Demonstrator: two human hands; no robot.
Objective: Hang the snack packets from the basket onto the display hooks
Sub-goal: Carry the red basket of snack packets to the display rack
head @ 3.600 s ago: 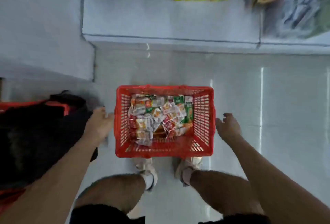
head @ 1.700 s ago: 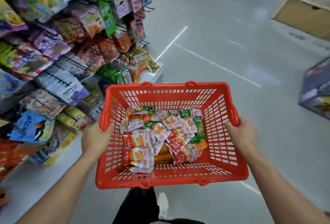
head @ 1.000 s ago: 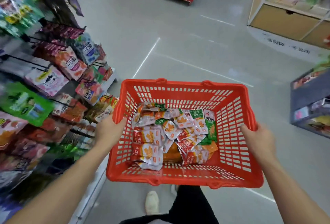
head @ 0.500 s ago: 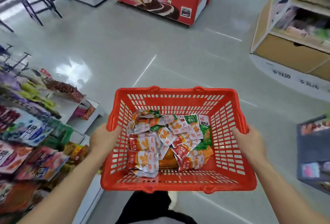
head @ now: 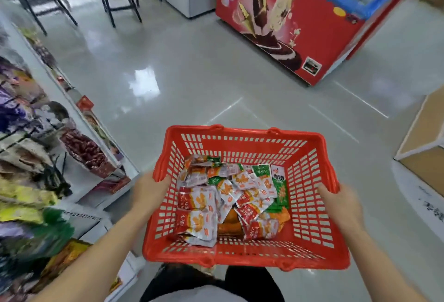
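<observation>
1. The basket (head: 245,131) is moulded in smooth red plastic, faintly glossy.
2. The snack packets (head: 201,202) are wrapped in shiny, crinkled film.
3. The floor (head: 192,73) is finished smooth and glossy, with light reflected.

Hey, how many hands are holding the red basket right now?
2. The left hand grips the left rim of the basket; the right hand grips the right rim. Both hands are in plain view.

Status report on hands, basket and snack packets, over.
Left hand and right hand grip side rims of the red slotted plastic basket. Small foil snack packets piled inside. Red ice-cream freezer stands ahead.
</observation>
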